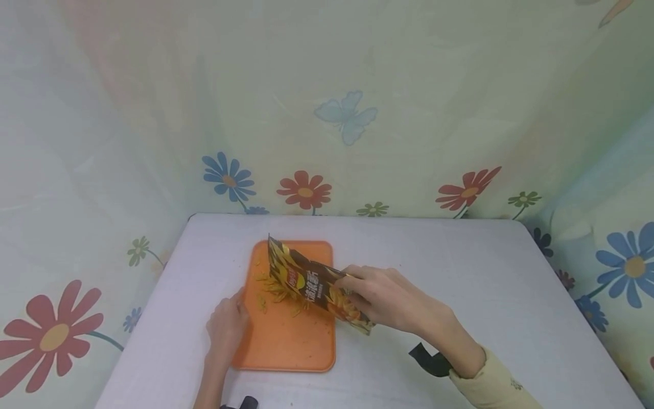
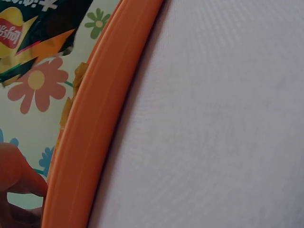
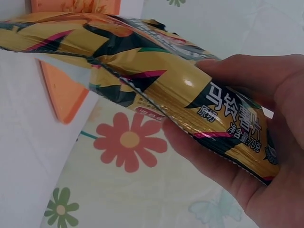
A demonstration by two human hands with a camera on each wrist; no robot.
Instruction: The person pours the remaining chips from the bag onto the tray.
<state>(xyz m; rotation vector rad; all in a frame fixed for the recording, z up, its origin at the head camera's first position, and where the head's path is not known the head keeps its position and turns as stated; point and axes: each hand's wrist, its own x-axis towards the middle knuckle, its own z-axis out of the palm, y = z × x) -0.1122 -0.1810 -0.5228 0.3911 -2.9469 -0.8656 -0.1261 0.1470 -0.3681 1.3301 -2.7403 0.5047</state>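
My right hand (image 1: 390,298) grips the lower end of a black-and-yellow potato chip bag (image 1: 319,287), thumb on one side and fingers on the other. The bag slants over an orange tray (image 1: 286,349), its far end pointing left and away. Yellow chips (image 1: 276,292) lie in a small heap on the tray beneath that end, with a few pieces scattered around. At the tray's left edge, my left hand (image 1: 227,324) holds the rim; its fingers (image 2: 16,171) meet the orange wall in the left wrist view. The bag's inside is hidden.
A white-covered table (image 1: 434,255) carries the tray left of its middle. Behind it hangs a flowered curtain (image 1: 398,159). A black strap (image 1: 431,360) shows by the right sleeve, and a small black object (image 1: 248,403) at the bottom edge.
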